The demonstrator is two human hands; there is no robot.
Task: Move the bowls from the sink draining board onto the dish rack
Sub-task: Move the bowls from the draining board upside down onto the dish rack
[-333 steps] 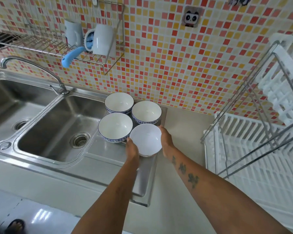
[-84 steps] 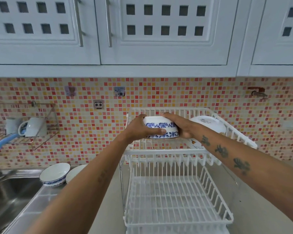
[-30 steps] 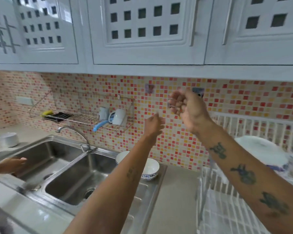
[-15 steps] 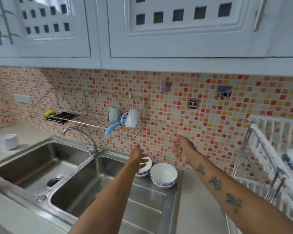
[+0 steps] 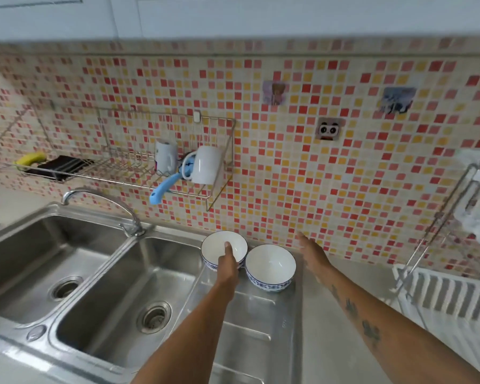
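Two white bowls with blue patterned outsides stand on the steel draining board (image 5: 250,322) by the tiled wall. My left hand (image 5: 227,263) is on the near rim of the far bowl (image 5: 214,246). Its thumb lies inside the bowl and its fingers are hidden on the outside. The near bowl (image 5: 270,263) sits just right of it, touching or nearly so. My right hand (image 5: 312,253) hovers open, fingers spread, just right of the near bowl and holds nothing. The white dish rack (image 5: 452,297) with its metal frame shows at the right edge.
A double steel sink (image 5: 117,286) with a curved tap (image 5: 103,200) lies left of the board. A wire wall shelf (image 5: 139,173) holds a white mug (image 5: 205,164), a cup and a blue-handled tool. Grey counter (image 5: 324,342) runs between board and rack.
The view has tipped down toward the draining board. Both hands came lower and closer to the bowls; the left thumb now sits inside the far bowl, and the right hand is beside the near bowl.
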